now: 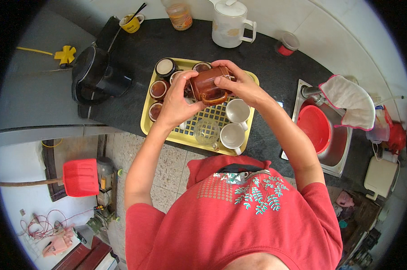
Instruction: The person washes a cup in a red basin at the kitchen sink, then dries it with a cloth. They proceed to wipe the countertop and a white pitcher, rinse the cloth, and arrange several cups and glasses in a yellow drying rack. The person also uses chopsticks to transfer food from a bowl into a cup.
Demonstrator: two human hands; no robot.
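Note:
A brown glazed mug (208,82) is held on its side over a yellow tray (171,137), its handle turned towards me. My left hand (179,103) grips one end of it, thumb below and fingers above. At the other end my right hand (239,82) holds it, the thumb across its side. On the tray's left stand brown mugs (158,89) and a dark jar-like cup with a pale top (165,67). Two white cups (237,111) stand upright on the right, near a clear glass mug (207,131). My hands partly hide other cups.
A sink (338,148) at the right holds a red basin (313,129); a white cloth (350,101) hangs beside its tap. Behind the tray stand a white jug (228,27), a glass jar (179,17) and a small lidded jar (287,44). A black appliance (99,76) stands left.

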